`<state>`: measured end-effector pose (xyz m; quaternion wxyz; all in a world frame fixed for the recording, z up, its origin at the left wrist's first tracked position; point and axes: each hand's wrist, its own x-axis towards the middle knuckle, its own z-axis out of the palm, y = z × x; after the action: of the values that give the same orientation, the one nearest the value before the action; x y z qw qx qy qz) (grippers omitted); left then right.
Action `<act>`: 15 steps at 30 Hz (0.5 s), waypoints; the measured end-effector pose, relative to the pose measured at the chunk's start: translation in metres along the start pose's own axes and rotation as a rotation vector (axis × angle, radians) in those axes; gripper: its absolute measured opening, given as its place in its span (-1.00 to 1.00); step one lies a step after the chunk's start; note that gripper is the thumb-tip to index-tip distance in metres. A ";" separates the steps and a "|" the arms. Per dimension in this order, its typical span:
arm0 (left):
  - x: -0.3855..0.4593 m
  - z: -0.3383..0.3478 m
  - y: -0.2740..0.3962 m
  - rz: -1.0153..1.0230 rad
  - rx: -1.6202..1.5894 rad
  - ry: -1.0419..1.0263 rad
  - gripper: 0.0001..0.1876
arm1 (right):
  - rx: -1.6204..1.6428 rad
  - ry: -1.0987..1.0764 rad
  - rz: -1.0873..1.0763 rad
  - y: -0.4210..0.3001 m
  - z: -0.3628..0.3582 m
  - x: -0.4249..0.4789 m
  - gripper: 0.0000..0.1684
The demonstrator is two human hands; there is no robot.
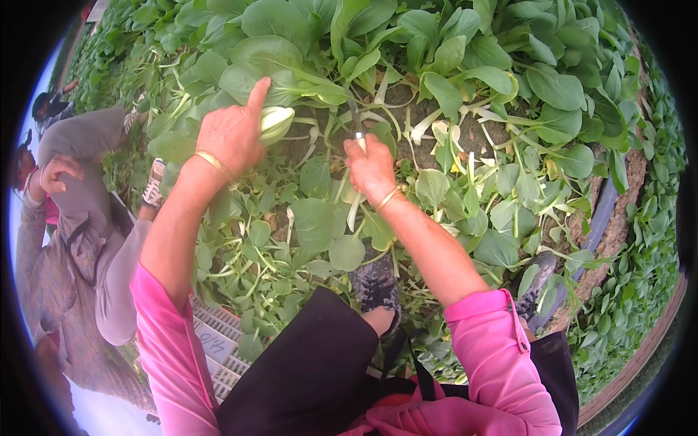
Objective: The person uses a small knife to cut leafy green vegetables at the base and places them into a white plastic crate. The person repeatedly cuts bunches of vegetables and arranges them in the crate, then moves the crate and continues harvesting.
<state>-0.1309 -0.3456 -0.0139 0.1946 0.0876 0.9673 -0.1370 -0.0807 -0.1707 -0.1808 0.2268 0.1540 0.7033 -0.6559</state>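
Observation:
My left hand (232,131) is closed around a cut head of pak choi (277,124), its pale base facing right and its forefinger stretched over the leaves. To its right, my right hand (371,166) grips a knife (358,128) by its light handle, and the dark blade points up among the stems. Just above the blade, a leafy green plant (322,90) leans to the left. Trimmed leaves and pale stalks (428,125) lie on the soil around the knife. My fingers hide part of the handle and of the held head.
Standing pak choi (436,32) fills the top. Loose leaves (313,223) cover the ground near my shoe (376,283). A white plastic crate (221,340) stands at lower left. A co-worker (82,218) crouches at left, another person beyond. A grey hose (597,218) runs along the right.

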 end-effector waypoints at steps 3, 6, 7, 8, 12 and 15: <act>-0.015 0.019 -0.005 0.009 -0.041 0.028 -0.17 | -0.107 0.046 0.028 0.004 0.007 0.004 -0.65; -0.025 0.033 -0.005 0.044 -0.078 0.071 -0.27 | -0.057 -0.029 0.078 -0.008 0.008 0.013 -0.68; -0.027 0.035 -0.005 0.047 -0.095 0.081 -0.29 | 0.030 -0.097 0.135 -0.013 0.005 0.015 -0.70; -0.028 0.037 -0.006 0.049 -0.111 0.090 -0.31 | 0.115 -0.154 0.227 -0.020 0.001 0.018 -0.71; -0.028 0.043 -0.006 0.043 -0.114 0.112 -0.36 | 0.174 -0.252 0.340 -0.040 -0.003 0.020 -0.75; -0.027 0.047 -0.007 0.025 -0.118 0.121 -0.46 | 0.095 -0.283 0.403 -0.053 -0.002 0.027 -0.77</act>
<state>-0.0909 -0.3694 -0.0431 0.1423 0.0960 0.9825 -0.0717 -0.1313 -0.1759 -0.1499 0.4414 0.2082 0.5880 -0.6450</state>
